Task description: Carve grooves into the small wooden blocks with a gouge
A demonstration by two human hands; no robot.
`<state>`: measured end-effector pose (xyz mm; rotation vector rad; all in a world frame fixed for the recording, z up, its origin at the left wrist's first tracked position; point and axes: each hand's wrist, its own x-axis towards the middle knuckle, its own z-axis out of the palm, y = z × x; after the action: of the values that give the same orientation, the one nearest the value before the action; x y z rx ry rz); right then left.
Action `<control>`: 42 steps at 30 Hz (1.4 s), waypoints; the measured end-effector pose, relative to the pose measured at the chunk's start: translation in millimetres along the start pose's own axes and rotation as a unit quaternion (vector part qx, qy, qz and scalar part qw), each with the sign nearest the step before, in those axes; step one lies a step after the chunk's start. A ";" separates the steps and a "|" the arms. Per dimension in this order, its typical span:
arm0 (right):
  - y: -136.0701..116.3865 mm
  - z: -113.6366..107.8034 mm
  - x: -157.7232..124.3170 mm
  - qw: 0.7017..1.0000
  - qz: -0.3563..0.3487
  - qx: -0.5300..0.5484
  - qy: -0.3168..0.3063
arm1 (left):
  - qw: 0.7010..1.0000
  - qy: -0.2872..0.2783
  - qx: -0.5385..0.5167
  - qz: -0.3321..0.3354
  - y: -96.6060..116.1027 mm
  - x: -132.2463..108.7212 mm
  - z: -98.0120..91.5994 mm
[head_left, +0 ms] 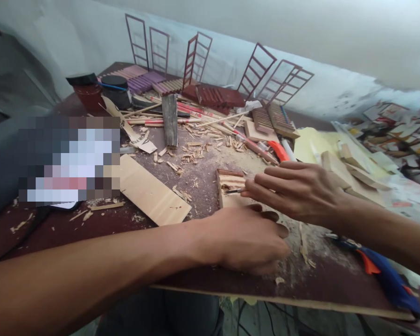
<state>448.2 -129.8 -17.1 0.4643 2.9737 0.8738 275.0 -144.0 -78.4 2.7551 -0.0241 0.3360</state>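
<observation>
A small slatted wooden piece [230,186] lies on the brown board [329,280] in the middle. My right hand [297,189] is closed on a thin blade tool [234,190] whose tip rests on the piece. My left hand [247,238] lies curled on the near edge of that wooden piece, fingers pressed down on it. Wood shavings and dust are scattered round both hands.
A flat light wood plank [150,190] lies to the left. Behind stand dark red ladder-like frames [255,70], stacked slatted panels [210,95], sticks, a grey wood block [170,120] and two dark pots [117,91]. A blue and orange tool [385,275] lies at right.
</observation>
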 end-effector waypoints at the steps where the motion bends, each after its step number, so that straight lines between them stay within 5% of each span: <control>1: 2.5 -1.5 2.5 0.999 -0.019 -0.025 0.013 | 1.000 -0.001 0.000 0.003 -0.3 0.3 0.0; 4: 9.9 -5.6 10.3 0.997 -0.055 -0.053 0.008 | 1.000 0.001 0.004 0.004 -1.0 1.0 0.0; 7: 17.0 -6.7 15.7 0.993 -0.035 0.030 -0.107 | 1.000 -0.007 0.005 0.005 -0.9 1.1 -0.3; 12: 25.4 -8.7 24.5 0.903 0.131 0.287 -0.290 | 1.000 -0.002 0.022 0.006 0.2 -0.7 0.7; 16: 17.2 -6.7 24.9 0.823 0.229 0.426 -0.297 | 1.000 0.009 0.028 0.011 0.7 -0.9 3.0; 23: -9.4 0.8 6.1 0.840 0.305 0.381 -0.238 | 0.999 -0.020 0.026 -0.013 3.0 0.5 -2.0; 27: -8.0 -2.7 -1.4 0.792 0.302 0.447 -0.286 | 0.999 -0.026 0.030 -0.005 3.9 -0.1 -4.1; 29: -6.0 -2.7 -3.5 0.814 0.286 0.418 -0.284 | 0.999 -0.019 0.028 -0.001 4.1 -0.2 -4.1; 33: -3.5 -2.0 -5.0 0.943 0.173 0.146 -0.244 | 0.999 -0.030 0.012 -0.007 3.8 1.2 -4.1; 35: -0.8 -4.4 -3.2 0.978 0.086 0.025 -0.187 | 0.999 -0.037 0.006 -0.003 3.0 2.2 -3.7; 38: 8.1 -10.4 4.2 0.991 -0.008 -0.054 -0.125 | 1.000 -0.019 0.003 0.006 1.4 2.9 -1.7; 42: 27.3 -17.3 22.9 0.975 -0.039 -0.006 -0.217 | 1.000 0.003 0.003 0.014 -0.2 1.7 2.2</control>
<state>432.4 -110.5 13.7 0.4651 2.5660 0.6781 277.2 -144.6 -80.0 2.7610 -0.0609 0.3533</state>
